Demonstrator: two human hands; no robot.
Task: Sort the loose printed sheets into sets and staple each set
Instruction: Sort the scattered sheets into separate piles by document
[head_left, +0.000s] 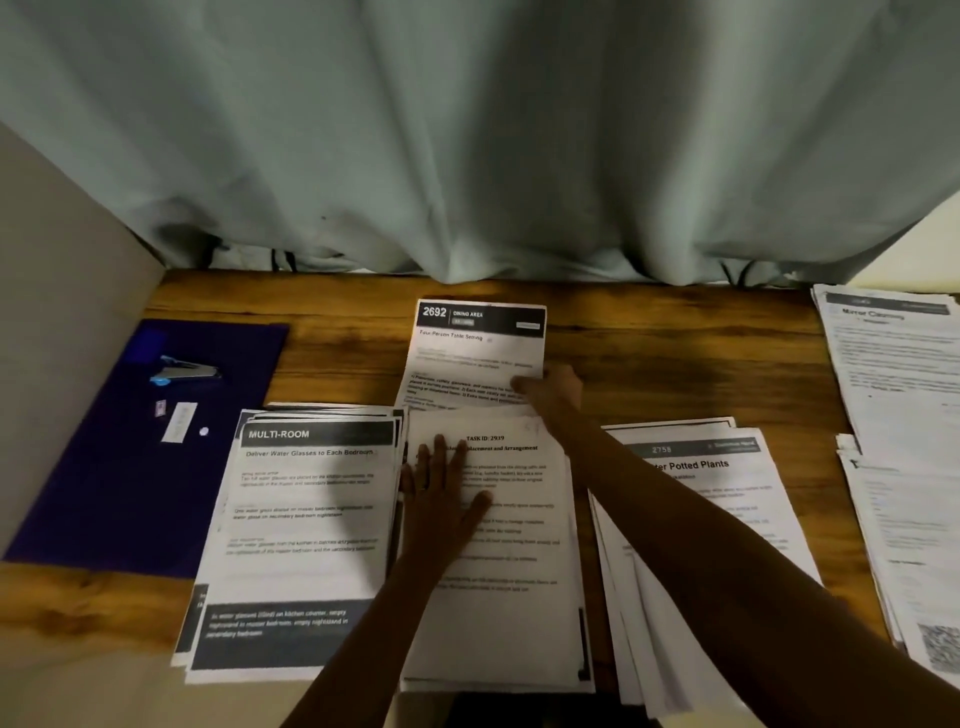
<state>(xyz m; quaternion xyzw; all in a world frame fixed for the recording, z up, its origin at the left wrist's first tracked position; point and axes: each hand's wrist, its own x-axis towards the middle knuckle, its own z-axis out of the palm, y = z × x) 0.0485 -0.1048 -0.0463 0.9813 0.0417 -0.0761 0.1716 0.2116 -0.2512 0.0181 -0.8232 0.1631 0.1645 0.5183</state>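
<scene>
Head view: left hand (441, 499), fingers spread flat, presses centre stack (509, 597) headed "TASK ID: 2939". Right hand (553, 389) pinches sheet (467, 353) marked "2692 DINING AREA", just beyond. "MULTI-ROOM" pile (296, 519) lies left, stapler (184, 370) farther left.

A wooden table (675, 338) is being backed by a pale green curtain (467, 130); a beige wall (62, 312) is being dimly lit at left
</scene>
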